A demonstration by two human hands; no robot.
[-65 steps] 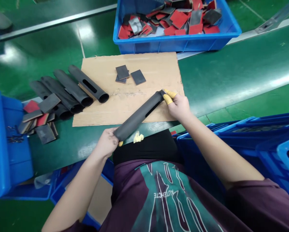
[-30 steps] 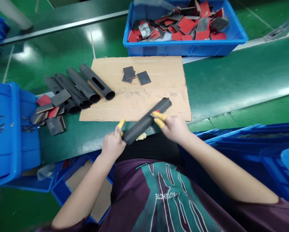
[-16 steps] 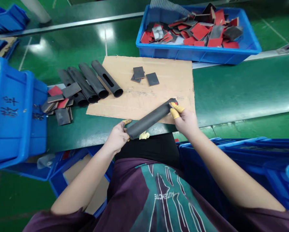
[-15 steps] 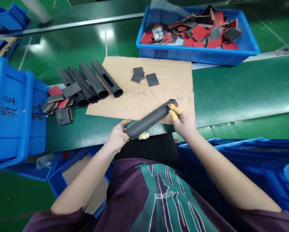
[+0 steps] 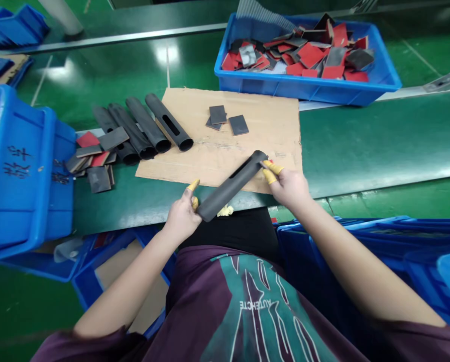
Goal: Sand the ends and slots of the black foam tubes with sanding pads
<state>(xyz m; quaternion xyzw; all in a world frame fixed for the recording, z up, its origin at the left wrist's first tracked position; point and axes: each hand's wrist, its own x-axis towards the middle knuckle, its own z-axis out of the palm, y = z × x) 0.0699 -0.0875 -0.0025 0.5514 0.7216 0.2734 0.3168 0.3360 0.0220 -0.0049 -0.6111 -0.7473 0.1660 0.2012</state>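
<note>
A black tube with a long slot lies slanted between my hands, over the front edge of the bench. My right hand, with yellow finger covers, pinches its far end; a bit of red shows by those fingertips, too small to make out. At the near end, my left hand supports the tube loosely, its covered thumb lifted away from the surface. Beyond the tube, several black square pads rest on a cardboard sheet. More slotted black tubes lie side by side to the left.
A blue bin of red and black pads stands at the back. Loose pads are heaped beside the large blue crate at left. The green bench extends right. Blue crates stand below its front edge.
The tube has rolled about its length, so its slot now shows on the upper side. My left thumb has risen off it. The red bit has moved from the tube's end to beside my right fingertips.
</note>
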